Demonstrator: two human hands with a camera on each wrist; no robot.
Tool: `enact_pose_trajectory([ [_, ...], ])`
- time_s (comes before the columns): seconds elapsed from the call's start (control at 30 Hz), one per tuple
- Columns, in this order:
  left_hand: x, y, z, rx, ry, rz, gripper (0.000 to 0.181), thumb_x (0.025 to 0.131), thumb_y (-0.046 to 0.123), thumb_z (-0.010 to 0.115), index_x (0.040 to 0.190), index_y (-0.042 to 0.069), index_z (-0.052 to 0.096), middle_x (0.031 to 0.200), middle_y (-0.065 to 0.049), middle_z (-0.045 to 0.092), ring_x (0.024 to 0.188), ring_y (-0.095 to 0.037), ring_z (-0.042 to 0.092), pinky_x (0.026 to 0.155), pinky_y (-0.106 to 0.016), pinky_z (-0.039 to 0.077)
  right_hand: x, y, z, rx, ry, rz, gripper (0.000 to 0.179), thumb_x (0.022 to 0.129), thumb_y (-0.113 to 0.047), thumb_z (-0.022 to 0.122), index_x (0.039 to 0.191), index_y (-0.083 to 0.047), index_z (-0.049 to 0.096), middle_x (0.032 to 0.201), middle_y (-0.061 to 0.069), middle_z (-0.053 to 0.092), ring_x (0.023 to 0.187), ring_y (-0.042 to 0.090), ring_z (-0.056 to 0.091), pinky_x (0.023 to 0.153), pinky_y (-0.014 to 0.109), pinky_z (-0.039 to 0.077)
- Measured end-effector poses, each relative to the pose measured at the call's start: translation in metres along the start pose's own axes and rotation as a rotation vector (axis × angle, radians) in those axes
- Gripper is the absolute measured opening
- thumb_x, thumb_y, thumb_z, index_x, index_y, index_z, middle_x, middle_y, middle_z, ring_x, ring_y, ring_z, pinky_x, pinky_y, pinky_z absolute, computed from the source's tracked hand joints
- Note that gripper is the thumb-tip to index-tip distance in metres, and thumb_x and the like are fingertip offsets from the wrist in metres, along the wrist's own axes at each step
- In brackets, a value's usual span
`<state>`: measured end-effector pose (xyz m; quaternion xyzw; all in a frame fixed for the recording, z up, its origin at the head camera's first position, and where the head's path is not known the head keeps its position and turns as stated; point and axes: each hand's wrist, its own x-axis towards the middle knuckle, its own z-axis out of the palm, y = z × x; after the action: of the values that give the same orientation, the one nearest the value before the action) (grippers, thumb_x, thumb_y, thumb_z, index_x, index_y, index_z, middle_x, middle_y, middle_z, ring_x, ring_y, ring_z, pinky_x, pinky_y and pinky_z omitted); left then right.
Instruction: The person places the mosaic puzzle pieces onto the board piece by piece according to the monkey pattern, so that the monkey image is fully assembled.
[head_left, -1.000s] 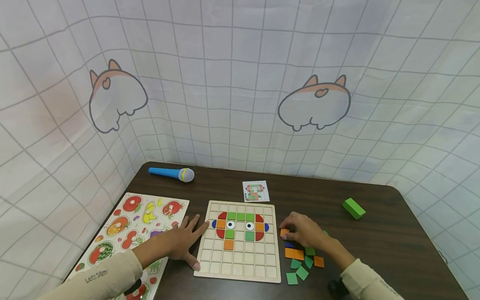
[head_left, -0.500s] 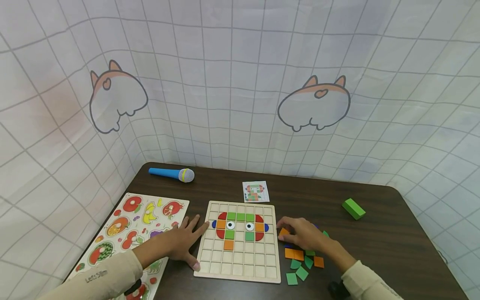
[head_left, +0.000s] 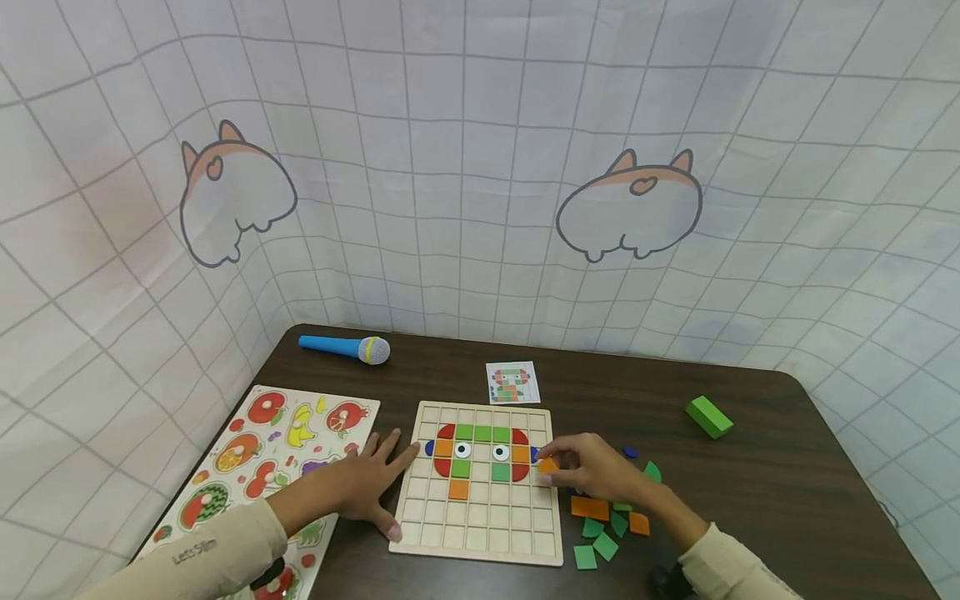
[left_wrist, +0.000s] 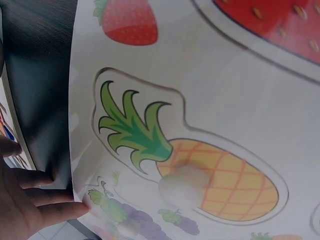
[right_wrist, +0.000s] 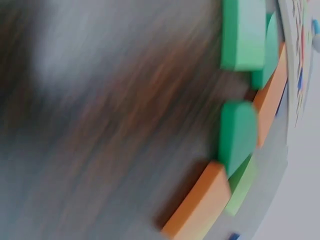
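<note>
A wooden grid board [head_left: 480, 537] bears red, green, orange and blue pieces and two eye pieces laid out as a face. My left hand [head_left: 366, 483] lies with spread fingers at the board's left edge, thumb on its lower left corner; the left wrist view shows part of this hand [left_wrist: 30, 205]. My right hand [head_left: 600, 468] pinches an orange square tile [head_left: 548, 465] over the board's right edge, beside the blue piece [head_left: 535, 455] on the face's right. In the right wrist view the right hand is out of sight.
Loose green tiles [head_left: 585, 557] and orange tiles [head_left: 589, 508] lie right of the board. A printed pattern card [head_left: 513, 382] is behind it. A fruit knob puzzle [head_left: 251, 454] lies at left, a toy microphone [head_left: 343, 348] at back left, and a green block [head_left: 708, 417] at right.
My right hand has lifted the orange tile off the table beside the board and moved left with it, over the board's right edge. My left hand has stayed in place.
</note>
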<state>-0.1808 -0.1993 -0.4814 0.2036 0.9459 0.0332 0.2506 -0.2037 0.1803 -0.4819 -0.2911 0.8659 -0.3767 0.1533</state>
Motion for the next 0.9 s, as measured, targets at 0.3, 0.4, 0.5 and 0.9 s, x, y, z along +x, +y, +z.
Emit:
enact_pose_trajectory([
  [0.3,0.0,0.001,-0.001,0.0,-0.006,0.002,0.123,0.065,0.074,0.076,0.161,0.021,0.02,0.166,-0.022,0.015,0.149,-0.053,0.018,0.111,-0.068,0.031,0.003,-0.012,0.013,0.113,-0.059,-0.024,0.034,0.095,-0.02,0.071,0.125,-0.004,0.068,0.099,0.005,0.064,0.053,0.004,0.05,0.049,0.021,0.044],
  [0.4,-0.001,0.001,-0.002,-0.003,-0.006,0.001,0.123,0.065,0.074,0.076,0.161,0.021,0.02,0.166,-0.021,0.015,0.149,-0.053,0.018,0.111,-0.068,0.031,0.005,-0.013,0.018,0.126,-0.11,-0.037,0.034,0.096,-0.018,0.069,0.127,-0.005,0.068,0.106,0.007,0.067,0.05,0.003,0.045,0.049,0.019,0.04],
  [0.5,-0.001,0.001,-0.002,0.0,-0.002,0.004,0.123,0.065,0.074,0.076,0.161,0.021,0.021,0.166,-0.022,0.015,0.149,-0.053,0.018,0.111,-0.067,0.031,0.006,-0.015,0.024,0.128,-0.138,-0.043,0.035,0.095,-0.019,0.07,0.127,-0.005,0.068,0.109,0.006,0.07,0.053,0.001,0.045,0.051,0.019,0.041],
  [0.9,-0.003,0.003,-0.003,-0.002,-0.005,-0.009,0.121,0.066,0.073,0.076,0.161,0.021,0.022,0.166,-0.022,0.016,0.149,-0.052,0.019,0.112,-0.067,0.031,0.021,-0.029,0.046,0.114,-0.062,-0.056,0.027,0.088,-0.019,0.079,0.111,-0.008,0.074,0.081,-0.005,0.065,0.064,0.001,0.05,0.058,0.018,0.043],
])
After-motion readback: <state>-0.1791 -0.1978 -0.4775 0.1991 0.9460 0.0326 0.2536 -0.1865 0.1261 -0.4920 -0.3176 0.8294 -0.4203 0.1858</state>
